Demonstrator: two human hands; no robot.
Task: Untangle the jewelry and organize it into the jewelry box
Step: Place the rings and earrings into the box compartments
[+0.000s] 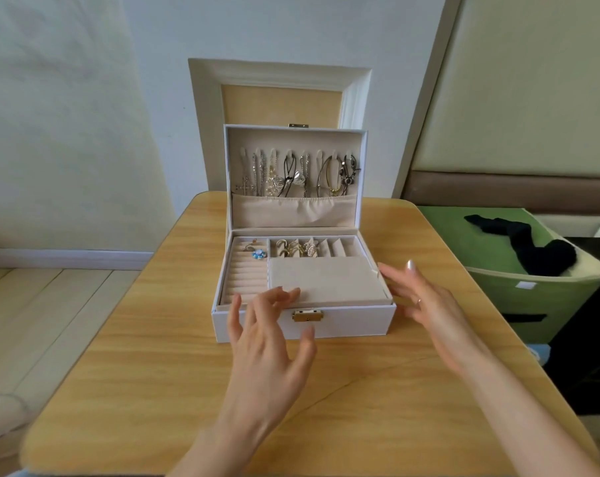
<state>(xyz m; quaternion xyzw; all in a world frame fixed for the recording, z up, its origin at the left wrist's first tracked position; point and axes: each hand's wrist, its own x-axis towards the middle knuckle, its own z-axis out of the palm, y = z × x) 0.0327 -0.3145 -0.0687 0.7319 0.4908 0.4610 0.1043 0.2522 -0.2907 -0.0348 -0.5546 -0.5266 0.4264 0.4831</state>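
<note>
A pale wall and a light wooden table [119,339] fill my view, with a green plastic bin [519,294] off to the right. On the table stands the white rectangular jewelry box [353,321], its lid upright. Thin metal necklaces [291,173] hang in a row inside the lid, and small rings [259,253] sit in the tray's rear slots. I see no loose jewelry on the table. A flat beige padded cover [326,280] lies at the tray's front right, its long axis running left to right. My left hand [267,339] hovers over the cover's front left corner, fingers spread and holding nothing. My right hand [426,304], fingers straight and empty, is just beside the box's right wall, nearer the cover's right end.
</note>
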